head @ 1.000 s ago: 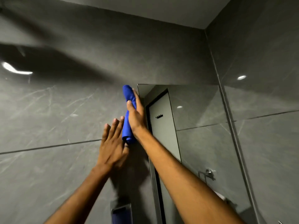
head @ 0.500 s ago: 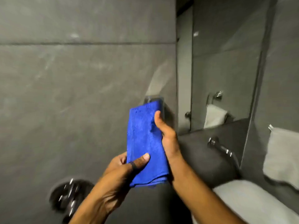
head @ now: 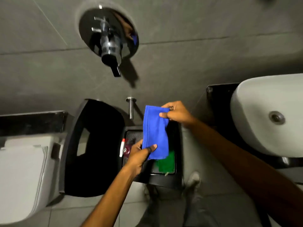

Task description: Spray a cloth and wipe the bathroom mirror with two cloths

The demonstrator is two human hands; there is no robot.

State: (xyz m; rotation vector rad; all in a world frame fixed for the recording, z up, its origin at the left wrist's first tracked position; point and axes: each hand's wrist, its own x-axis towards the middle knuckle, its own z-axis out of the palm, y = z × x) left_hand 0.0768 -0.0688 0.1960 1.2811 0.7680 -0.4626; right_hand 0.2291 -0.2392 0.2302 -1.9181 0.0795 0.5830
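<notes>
I look straight down. A folded blue cloth (head: 155, 131) hangs stretched between both hands. My right hand (head: 176, 113) pinches its top right corner. My left hand (head: 141, 153) grips its lower left edge with the thumb on top. Below the cloth stands a black tray (head: 173, 172) on a dark stand. A green cloth (head: 166, 163) lies in the tray, partly covered by the blue one. A spray bottle with a white and red nozzle (head: 122, 147) lies at the tray's left side, partly hidden by my left hand. The mirror is out of view.
A white basin (head: 268, 115) sits on a black counter at the right. A white toilet (head: 21, 176) is at the left, with a black bin (head: 98, 145) beside it. A chrome valve on a round plate (head: 109, 36) juts from the grey wall. My legs and shoe (head: 193, 179) stand below.
My view dropped from the mirror's top corner to the floor area. The blue cloth came down off the wall and mirror edge, and both hands now hold it over the tray.
</notes>
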